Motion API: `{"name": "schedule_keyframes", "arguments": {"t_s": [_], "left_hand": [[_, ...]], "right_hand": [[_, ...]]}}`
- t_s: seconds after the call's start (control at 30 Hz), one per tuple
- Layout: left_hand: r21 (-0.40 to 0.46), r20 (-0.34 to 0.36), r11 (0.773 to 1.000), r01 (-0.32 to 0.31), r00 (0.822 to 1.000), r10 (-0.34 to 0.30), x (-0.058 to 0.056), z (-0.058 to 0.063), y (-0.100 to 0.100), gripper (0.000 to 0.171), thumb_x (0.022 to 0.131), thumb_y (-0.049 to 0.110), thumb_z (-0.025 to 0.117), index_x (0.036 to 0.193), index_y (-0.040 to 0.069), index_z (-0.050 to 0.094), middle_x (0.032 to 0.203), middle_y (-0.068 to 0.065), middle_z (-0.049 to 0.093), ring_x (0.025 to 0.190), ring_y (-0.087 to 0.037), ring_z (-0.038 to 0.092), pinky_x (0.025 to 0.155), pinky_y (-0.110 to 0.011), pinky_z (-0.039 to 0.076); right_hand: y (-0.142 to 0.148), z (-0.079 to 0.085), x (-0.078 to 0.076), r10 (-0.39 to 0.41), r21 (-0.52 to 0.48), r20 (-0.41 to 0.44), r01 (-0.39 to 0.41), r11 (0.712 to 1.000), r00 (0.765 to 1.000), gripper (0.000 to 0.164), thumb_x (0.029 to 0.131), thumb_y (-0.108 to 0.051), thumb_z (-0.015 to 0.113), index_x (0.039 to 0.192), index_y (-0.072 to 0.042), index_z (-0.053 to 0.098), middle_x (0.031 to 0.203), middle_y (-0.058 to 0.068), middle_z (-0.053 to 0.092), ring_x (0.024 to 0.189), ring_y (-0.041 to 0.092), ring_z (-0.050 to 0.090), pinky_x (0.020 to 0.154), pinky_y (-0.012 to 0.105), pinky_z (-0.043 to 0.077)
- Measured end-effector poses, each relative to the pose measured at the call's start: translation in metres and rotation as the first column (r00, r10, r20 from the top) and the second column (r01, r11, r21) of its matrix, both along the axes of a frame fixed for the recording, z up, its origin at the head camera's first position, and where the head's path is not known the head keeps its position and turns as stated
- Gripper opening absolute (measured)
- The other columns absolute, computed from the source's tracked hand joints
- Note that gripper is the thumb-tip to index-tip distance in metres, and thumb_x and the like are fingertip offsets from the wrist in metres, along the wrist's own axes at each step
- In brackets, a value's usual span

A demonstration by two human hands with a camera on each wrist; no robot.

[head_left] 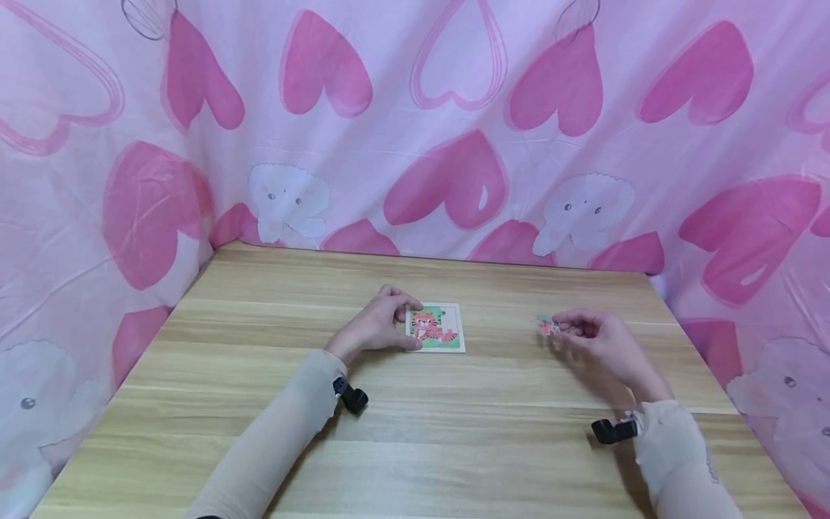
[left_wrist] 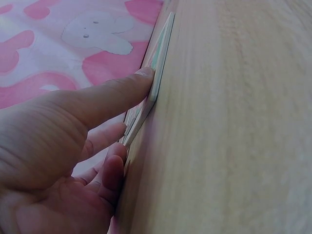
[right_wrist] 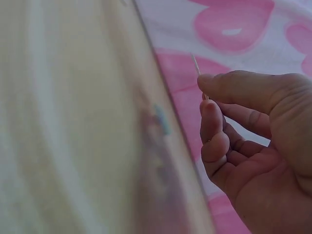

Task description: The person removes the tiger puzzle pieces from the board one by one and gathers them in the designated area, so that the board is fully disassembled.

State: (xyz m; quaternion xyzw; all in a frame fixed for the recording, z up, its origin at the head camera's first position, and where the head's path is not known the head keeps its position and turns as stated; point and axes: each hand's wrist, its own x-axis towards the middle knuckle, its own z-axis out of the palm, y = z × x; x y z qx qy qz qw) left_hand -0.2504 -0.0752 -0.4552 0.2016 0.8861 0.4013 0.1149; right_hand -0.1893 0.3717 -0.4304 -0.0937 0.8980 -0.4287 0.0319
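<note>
A small square jigsaw puzzle board (head_left: 461,330) with a pale rim lies on the table, showing a red-and-pink tiger on green. My left hand (head_left: 372,326) holds it at the left side, thumb on the near edge and fingers at the far corner. In the left wrist view, the thumb (left_wrist: 122,95) presses the board's edge (left_wrist: 163,58). Well to the right, my right hand (head_left: 609,349) pinches a small puzzle piece (right_wrist: 195,63) between thumb and fingertips, above the table. The piece appears edge-on in the right wrist view.
A blurred bluish bit (right_wrist: 162,120), perhaps another piece, lies on the table below the right hand. The wooden table (head_left: 415,447) meets a pink heart-patterned curtain (head_left: 363,158) at its back and sides. Each wrist carries a black camera (head_left: 351,396).
</note>
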Motion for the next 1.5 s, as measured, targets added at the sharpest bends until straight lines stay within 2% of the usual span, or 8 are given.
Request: {"name": "schedule_keyframes", "arguments": {"t_s": [0.13, 0.4, 0.6, 0.97, 1.1, 1.5], "left_hand": [[0.003, 0.004, 1.0, -0.001, 1.0, 0.001, 0.0, 0.0, 0.0, 0.072, 0.08, 0.026, 0.104, 0.144, 0.016, 0.072, 0.126, -0.006, 0.048, 0.112, -0.023, 0.051, 0.103, -0.042, 0.043], [0.001, 0.001, 1.0, -0.002, 1.0, 0.002, 0.001, -0.001, 0.0, 0.073, 0.079, 0.025, 0.105, 0.144, 0.017, 0.072, 0.127, -0.006, 0.048, 0.11, -0.023, 0.051, 0.103, -0.042, 0.044], [0.0, 0.001, 1.0, -0.001, 1.0, 0.001, 0.0, -0.001, 0.0, 0.073, 0.079, 0.025, 0.105, 0.144, 0.017, 0.072, 0.127, -0.005, 0.048, 0.112, -0.023, 0.051, 0.103, -0.042, 0.044], [0.003, 0.006, 1.0, -0.009, 1.0, 0.009, 0.001, -0.001, 0.0, 0.072, 0.079, 0.024, 0.105, 0.143, 0.016, 0.072, 0.127, -0.006, 0.047, 0.113, -0.024, 0.05, 0.104, -0.043, 0.043], [0.0, 0.007, 1.0, -0.011, 1.0, 0.011, 0.001, -0.001, 0.0, 0.072, 0.079, 0.025, 0.105, 0.143, 0.017, 0.072, 0.128, -0.005, 0.047, 0.114, -0.024, 0.05, 0.103, -0.042, 0.043], [0.003, 0.009, 1.0, -0.009, 1.0, 0.009, -0.002, -0.002, 0.0, 0.072, 0.08, 0.025, 0.105, 0.143, 0.018, 0.072, 0.125, -0.005, 0.047, 0.107, -0.023, 0.05, 0.096, -0.04, 0.044]], "right_hand": [[0.003, -0.011, 0.002, 0.007, 0.012, 0.063, -0.008, 1.0, 0.998, 0.033, 0.103, -0.01, 0.081, 0.134, -0.002, 0.076, 0.113, 0.017, 0.076, 0.094, 0.017, 0.067, 0.074, 0.025, 0.058], [0.008, -0.022, 0.003, 0.003, 0.038, 0.106, -0.007, 0.999, 0.994, 0.033, 0.101, -0.012, 0.084, 0.133, -0.005, 0.078, 0.115, 0.013, 0.077, 0.095, 0.015, 0.066, 0.079, 0.023, 0.058], [0.011, -0.024, 0.004, -0.006, 0.014, 0.136, 0.004, 1.0, 0.991, 0.038, 0.099, -0.012, 0.086, 0.135, -0.005, 0.077, 0.114, 0.014, 0.073, 0.095, 0.017, 0.063, 0.079, 0.023, 0.057], [0.012, -0.026, 0.004, 0.013, -0.006, 0.141, -0.013, 1.0, 0.99, 0.04, 0.098, -0.008, 0.086, 0.137, -0.003, 0.076, 0.115, 0.016, 0.073, 0.094, 0.016, 0.063, 0.076, 0.024, 0.058], [0.012, -0.027, 0.005, 0.006, 0.01, 0.147, -0.008, 1.0, 0.989, 0.04, 0.099, -0.01, 0.086, 0.137, -0.005, 0.076, 0.115, 0.015, 0.072, 0.095, 0.017, 0.063, 0.077, 0.024, 0.058], [0.01, -0.025, 0.004, -0.009, 0.022, 0.159, 0.006, 1.0, 0.987, 0.041, 0.099, -0.008, 0.085, 0.138, -0.004, 0.074, 0.115, 0.015, 0.071, 0.095, 0.017, 0.063, 0.078, 0.023, 0.058]]}}
